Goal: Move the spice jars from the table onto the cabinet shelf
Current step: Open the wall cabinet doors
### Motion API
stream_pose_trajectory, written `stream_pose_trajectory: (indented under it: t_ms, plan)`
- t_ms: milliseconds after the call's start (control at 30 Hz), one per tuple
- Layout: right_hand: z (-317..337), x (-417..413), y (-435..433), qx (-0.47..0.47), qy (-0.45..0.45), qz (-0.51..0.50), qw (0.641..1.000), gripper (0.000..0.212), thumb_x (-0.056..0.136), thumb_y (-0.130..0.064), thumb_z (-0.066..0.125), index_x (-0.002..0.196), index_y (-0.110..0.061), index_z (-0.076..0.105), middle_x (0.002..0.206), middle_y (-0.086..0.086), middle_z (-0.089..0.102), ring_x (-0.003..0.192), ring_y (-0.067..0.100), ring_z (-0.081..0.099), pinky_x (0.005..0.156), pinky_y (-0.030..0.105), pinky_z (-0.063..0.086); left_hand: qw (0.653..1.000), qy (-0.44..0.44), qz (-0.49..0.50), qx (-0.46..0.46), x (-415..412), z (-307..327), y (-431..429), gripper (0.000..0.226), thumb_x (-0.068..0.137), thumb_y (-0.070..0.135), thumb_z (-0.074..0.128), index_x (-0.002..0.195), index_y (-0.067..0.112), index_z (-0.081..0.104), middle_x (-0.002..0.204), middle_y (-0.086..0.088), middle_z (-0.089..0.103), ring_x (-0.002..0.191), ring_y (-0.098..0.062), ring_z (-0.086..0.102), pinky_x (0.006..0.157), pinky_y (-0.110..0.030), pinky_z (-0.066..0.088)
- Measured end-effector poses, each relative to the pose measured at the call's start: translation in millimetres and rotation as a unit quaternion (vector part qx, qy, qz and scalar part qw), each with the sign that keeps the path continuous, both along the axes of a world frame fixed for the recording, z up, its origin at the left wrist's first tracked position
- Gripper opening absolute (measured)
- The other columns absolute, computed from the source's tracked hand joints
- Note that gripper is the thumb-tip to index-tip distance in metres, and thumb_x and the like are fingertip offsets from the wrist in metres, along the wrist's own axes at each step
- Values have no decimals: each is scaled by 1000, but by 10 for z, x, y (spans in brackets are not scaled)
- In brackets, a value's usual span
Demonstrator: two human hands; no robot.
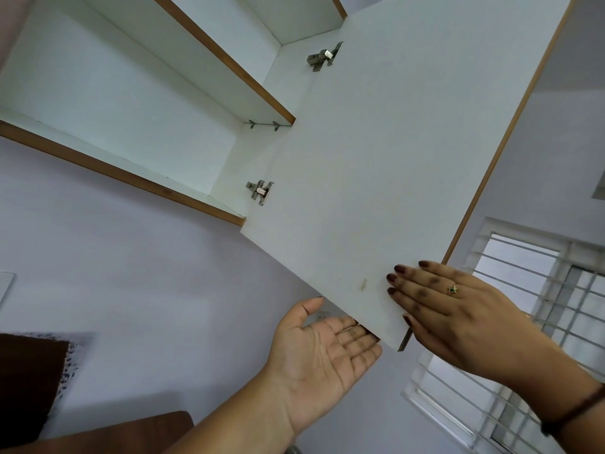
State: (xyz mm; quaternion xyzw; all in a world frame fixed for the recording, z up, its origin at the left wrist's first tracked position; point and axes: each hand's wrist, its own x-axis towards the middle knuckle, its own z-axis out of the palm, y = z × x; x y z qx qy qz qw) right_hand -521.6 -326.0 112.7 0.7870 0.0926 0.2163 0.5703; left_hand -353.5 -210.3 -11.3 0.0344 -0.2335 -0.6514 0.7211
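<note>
Against a pale wall [114, 290], the cabinet door [393, 158] stands wide. Both hands are flat and empty: right hand [458, 316] on its face, left hand [324, 352] palm-up under its edge. The cabinet shelf [226, 62] lies up-left, nearer the left. No spice jars are in sight.

Cabinet door [393, 142] white, brown wood edge. Shelf [183, 57] left of door white, same brown edging. Hinges [260, 191] silver. Wall [147, 273] below door pale lilac. Right hand [458, 319] on door: dark maroon nails [391, 277], gold ring [452, 290] with green stone, reddish-brown wrist thread [576, 411].
</note>
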Motion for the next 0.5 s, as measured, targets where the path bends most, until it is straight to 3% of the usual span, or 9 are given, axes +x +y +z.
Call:
stream_pose_trajectory:
  t_ms: [233, 400, 500]
  plan:
    - [-30, -117, -248, 10, -7, -9, 1000, 43, 102, -29, 39, 129, -7, 64, 138, 8, 59, 130, 24, 55, 106, 43, 40, 1000, -11, 2, 1, -104, 12, -206, 71, 90, 38, 47, 137, -15, 43, 142, -32, 50, 141, -38, 41, 121, -50, 26]
    - [-68, -170, -422, 15, -14, -26, 999, 45, 99, -29, 41, 132, -6, 60, 140, 9, 57, 131, 26, 53, 107, 44, 37, 1000, -11, -5, -15, -171, 0, -316, 57, 89, 38, 49, 103, -15, 64, 114, -31, 68, 117, -39, 56, 117, -49, 30]
    - [-86, -201, -499, 21, -19, -31, 999, 46, 100, -30, 39, 133, -5, 59, 141, 9, 56, 132, 26, 52, 107, 44, 36, 1000, -9, -1, -11, -210, 13, -367, 57, 88, 38, 50, 99, -15, 64, 111, -31, 68, 112, -39, 58, 116, -49, 31]
